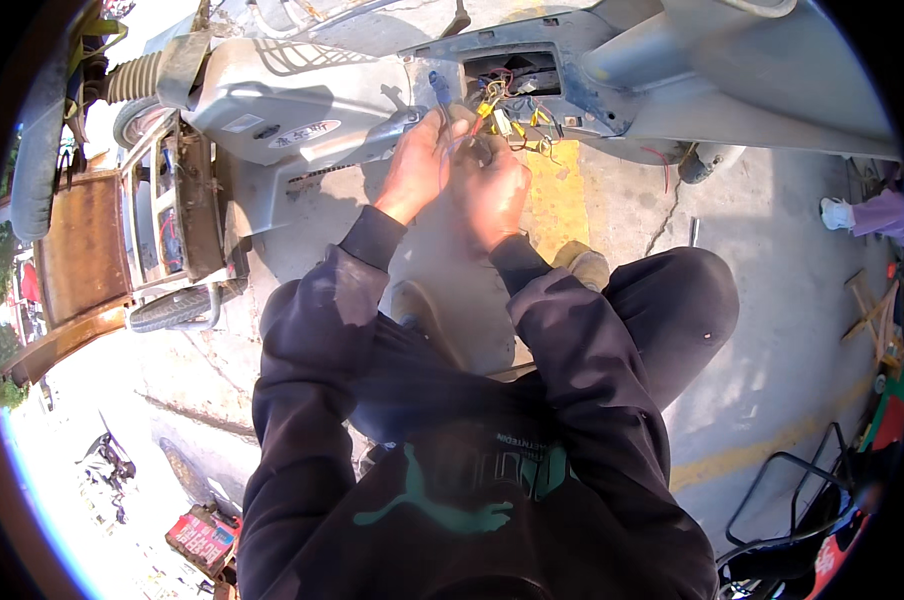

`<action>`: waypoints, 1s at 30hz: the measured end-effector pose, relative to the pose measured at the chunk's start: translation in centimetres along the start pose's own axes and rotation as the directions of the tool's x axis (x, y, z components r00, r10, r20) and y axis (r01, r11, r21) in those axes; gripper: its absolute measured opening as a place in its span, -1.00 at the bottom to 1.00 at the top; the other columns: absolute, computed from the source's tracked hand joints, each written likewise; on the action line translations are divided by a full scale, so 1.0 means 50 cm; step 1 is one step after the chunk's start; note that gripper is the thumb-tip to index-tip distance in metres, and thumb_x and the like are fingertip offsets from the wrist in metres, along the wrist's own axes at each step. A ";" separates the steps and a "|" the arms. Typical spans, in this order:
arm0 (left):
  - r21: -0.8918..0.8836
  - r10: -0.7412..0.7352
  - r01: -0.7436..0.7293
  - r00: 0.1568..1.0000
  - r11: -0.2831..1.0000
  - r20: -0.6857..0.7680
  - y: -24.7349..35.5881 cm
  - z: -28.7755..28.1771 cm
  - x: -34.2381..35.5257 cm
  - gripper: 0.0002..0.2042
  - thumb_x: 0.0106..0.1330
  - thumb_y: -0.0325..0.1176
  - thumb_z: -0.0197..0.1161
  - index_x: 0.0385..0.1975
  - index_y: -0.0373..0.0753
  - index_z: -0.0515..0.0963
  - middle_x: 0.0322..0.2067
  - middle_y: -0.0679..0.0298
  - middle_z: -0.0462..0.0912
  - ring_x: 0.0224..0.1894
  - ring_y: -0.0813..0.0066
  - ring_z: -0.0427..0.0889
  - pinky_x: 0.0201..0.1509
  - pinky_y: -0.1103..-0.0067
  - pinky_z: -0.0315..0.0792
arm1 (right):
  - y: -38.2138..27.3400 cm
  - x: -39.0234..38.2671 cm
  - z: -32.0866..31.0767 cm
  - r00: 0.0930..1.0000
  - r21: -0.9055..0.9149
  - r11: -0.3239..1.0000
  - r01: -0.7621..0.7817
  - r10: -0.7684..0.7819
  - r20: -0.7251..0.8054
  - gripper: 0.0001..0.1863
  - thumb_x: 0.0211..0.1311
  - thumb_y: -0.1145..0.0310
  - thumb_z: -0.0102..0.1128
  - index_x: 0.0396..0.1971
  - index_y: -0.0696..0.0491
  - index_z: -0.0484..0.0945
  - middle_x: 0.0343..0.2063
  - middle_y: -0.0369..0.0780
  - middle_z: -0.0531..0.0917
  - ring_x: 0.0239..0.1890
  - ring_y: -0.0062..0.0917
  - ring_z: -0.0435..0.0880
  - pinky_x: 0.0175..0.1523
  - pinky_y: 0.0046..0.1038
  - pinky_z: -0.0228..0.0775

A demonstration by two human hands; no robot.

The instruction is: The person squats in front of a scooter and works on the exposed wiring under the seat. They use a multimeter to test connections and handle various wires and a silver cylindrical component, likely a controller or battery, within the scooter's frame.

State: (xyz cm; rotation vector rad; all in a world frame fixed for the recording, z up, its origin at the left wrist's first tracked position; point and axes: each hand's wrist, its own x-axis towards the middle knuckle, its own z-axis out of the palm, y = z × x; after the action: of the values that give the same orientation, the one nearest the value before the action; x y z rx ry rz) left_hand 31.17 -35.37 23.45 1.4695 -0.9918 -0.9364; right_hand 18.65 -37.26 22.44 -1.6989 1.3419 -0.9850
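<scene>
My left hand (417, 165) is closed on some thin wires hanging from a rectangular opening in a dusty grey scooter body panel (607, 95). My right hand (497, 195), blurred, is just right of it with fingers curled in among the same wires; what exactly the fingertips grip is too small and hidden to tell. A bundle of wires with yellow and white connectors (502, 118) spills over the panel's lower edge, just above both hands. A blue piece (437, 85) sits above my left fingers. A thin red wire (660, 158) dangles to the right of the bundle.
A rusty cart (87, 235) and a wheel (167, 315) are at left. Another person's purple-trousered leg with a white shoe (882, 212) is at right. A black tubular frame (762, 480) stands lower right. A small metal cylinder (694, 230) is on the concrete by my knee.
</scene>
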 end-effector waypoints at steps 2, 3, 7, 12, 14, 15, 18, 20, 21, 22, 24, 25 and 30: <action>0.005 0.024 -0.024 0.999 1.000 -0.033 0.024 0.014 -0.015 -0.82 0.47 -0.33 0.21 -0.07 -0.27 0.58 -0.25 0.37 0.60 -0.30 0.67 0.46 -0.22 0.68 0.36 | 0.003 -0.011 0.000 0.999 0.024 1.000 0.017 -0.016 -0.042 -0.70 0.03 0.56 0.34 -0.17 0.13 0.60 -0.40 0.01 0.69 -0.31 -0.07 0.71 -0.18 -0.18 0.52; -0.174 0.004 -0.014 0.998 0.985 -0.057 0.039 0.024 -0.021 -0.83 0.45 -0.36 0.23 -0.10 -0.29 0.60 -0.24 0.33 0.60 -0.28 0.62 0.50 -0.20 0.64 0.39 | 0.002 -0.011 -0.001 0.999 0.021 0.999 0.032 -0.031 -0.044 -0.70 0.03 0.55 0.33 -0.17 0.12 0.59 -0.41 0.01 0.69 -0.31 -0.06 0.70 -0.19 -0.18 0.53; 0.156 0.164 -0.141 0.976 0.978 -0.145 0.052 0.024 -0.031 -0.88 0.36 -0.43 0.27 -0.22 -0.33 0.64 -0.28 0.10 0.61 -0.30 0.20 0.61 -0.18 0.45 0.48 | -0.002 -0.013 0.001 1.000 -0.007 1.000 0.025 -0.025 -0.007 -0.71 0.04 0.52 0.34 -0.18 0.09 0.55 -0.43 0.00 0.67 -0.36 -0.04 0.69 -0.25 -0.17 0.53; 0.385 0.328 -0.260 0.937 0.886 -0.123 0.089 0.011 -0.027 -0.87 0.31 -0.45 0.32 -0.20 -0.31 0.65 -0.29 0.03 0.68 -0.28 0.08 0.67 -0.19 0.41 0.50 | 0.002 -0.008 0.009 0.992 -0.038 0.993 0.115 -0.117 -0.039 -0.73 0.04 0.49 0.33 -0.22 0.07 0.54 -0.47 -0.01 0.66 -0.41 -0.02 0.67 -0.31 -0.13 0.50; 0.384 0.327 -0.237 0.926 0.893 -0.189 0.084 0.003 -0.021 -0.87 0.33 -0.44 0.32 -0.20 -0.32 0.64 -0.30 0.04 0.70 -0.29 0.14 0.69 -0.19 0.43 0.51 | -0.010 -0.006 0.010 0.987 -0.021 0.988 0.150 -0.151 -0.054 -0.73 0.03 0.50 0.32 -0.22 0.08 0.53 -0.47 -0.01 0.65 -0.40 -0.01 0.66 -0.31 -0.12 0.49; 0.346 0.309 -0.213 0.917 0.914 -0.252 0.090 0.004 -0.013 -0.86 0.35 -0.43 0.31 -0.19 -0.34 0.64 -0.32 0.05 0.72 -0.32 0.21 0.70 -0.19 0.44 0.52 | -0.006 -0.008 0.014 0.986 0.006 0.988 0.156 -0.155 -0.056 -0.73 0.04 0.51 0.31 -0.21 0.09 0.53 -0.46 0.00 0.65 -0.39 0.00 0.66 -0.31 -0.12 0.49; 0.110 0.189 -0.166 0.952 0.980 -0.243 0.105 -0.014 -0.010 -0.81 0.42 -0.40 0.28 -0.10 -0.38 0.60 -0.28 0.21 0.74 -0.24 0.57 0.68 -0.13 0.57 0.54 | 0.008 -0.011 0.018 0.983 0.064 0.984 0.169 -0.164 -0.077 -0.76 0.10 0.47 0.29 -0.20 0.12 0.55 -0.43 0.02 0.67 -0.37 -0.01 0.68 -0.28 -0.15 0.50; 0.198 0.170 -0.132 0.968 0.971 -0.184 0.081 -0.023 -0.017 -0.80 0.43 -0.43 0.26 -0.03 -0.38 0.58 -0.19 0.26 0.72 -0.15 0.54 0.69 -0.03 0.58 0.55 | 0.005 -0.009 0.013 0.980 0.075 0.982 0.173 -0.164 -0.112 -0.78 0.21 0.35 0.28 -0.20 0.14 0.60 -0.42 0.04 0.70 -0.36 -0.06 0.71 -0.22 -0.20 0.54; 0.247 0.170 -0.127 0.972 0.961 -0.160 0.073 -0.020 -0.024 -0.80 0.42 -0.45 0.26 -0.04 -0.38 0.59 -0.18 0.26 0.72 -0.15 0.53 0.69 -0.01 0.57 0.55 | 0.006 -0.011 0.014 0.983 0.048 0.986 0.162 -0.157 -0.096 -0.78 0.21 0.37 0.28 -0.19 0.14 0.59 -0.42 0.02 0.70 -0.37 -0.06 0.71 -0.23 -0.20 0.53; 0.160 0.171 -0.149 0.977 0.976 -0.128 0.076 -0.012 -0.036 -0.80 0.40 -0.50 0.26 -0.03 -0.39 0.58 -0.19 0.26 0.72 -0.15 0.54 0.68 -0.01 0.58 0.54 | 0.008 -0.014 0.014 0.985 0.022 0.988 0.152 -0.150 -0.081 -0.78 0.21 0.39 0.27 -0.18 0.14 0.58 -0.42 0.01 0.70 -0.38 -0.06 0.70 -0.24 -0.20 0.53; 0.243 0.131 -0.094 0.981 0.966 -0.142 0.049 -0.020 -0.037 -0.80 0.41 -0.50 0.25 -0.03 -0.39 0.58 -0.19 0.27 0.72 -0.15 0.55 0.67 -0.01 0.59 0.54 | 0.014 -0.016 0.020 0.981 0.004 0.985 0.171 -0.170 -0.095 -0.78 0.20 0.42 0.27 -0.17 0.15 0.57 -0.42 -0.01 0.70 -0.39 -0.07 0.70 -0.25 -0.20 0.53; 0.253 0.118 -0.078 0.982 0.964 -0.145 0.038 -0.023 -0.037 -0.80 0.41 -0.49 0.25 -0.03 -0.38 0.58 -0.19 0.26 0.72 -0.15 0.57 0.67 -0.01 0.60 0.53 | 0.017 -0.016 0.023 0.972 0.013 0.980 0.201 -0.198 -0.125 -0.78 0.20 0.43 0.26 -0.17 0.15 0.56 -0.43 -0.02 0.70 -0.40 -0.08 0.70 -0.26 -0.19 0.52; 0.330 0.070 -0.017 0.986 0.944 -0.152 0.020 -0.032 -0.038 -0.80 0.42 -0.48 0.24 -0.03 -0.39 0.58 -0.22 0.27 0.73 -0.18 0.62 0.66 -0.06 0.63 0.53 | 0.024 -0.014 0.030 0.969 0.021 0.975 0.220 -0.216 -0.123 -0.73 0.17 0.49 0.24 -0.11 0.13 0.53 -0.39 -0.02 0.69 -0.36 -0.06 0.69 -0.25 -0.16 0.52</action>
State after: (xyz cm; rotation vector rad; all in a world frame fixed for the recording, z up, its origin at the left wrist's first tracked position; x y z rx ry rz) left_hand 31.93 -33.12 24.67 1.7630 -1.0910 -0.6262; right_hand 19.40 -36.63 20.67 -1.8136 1.2230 -1.2463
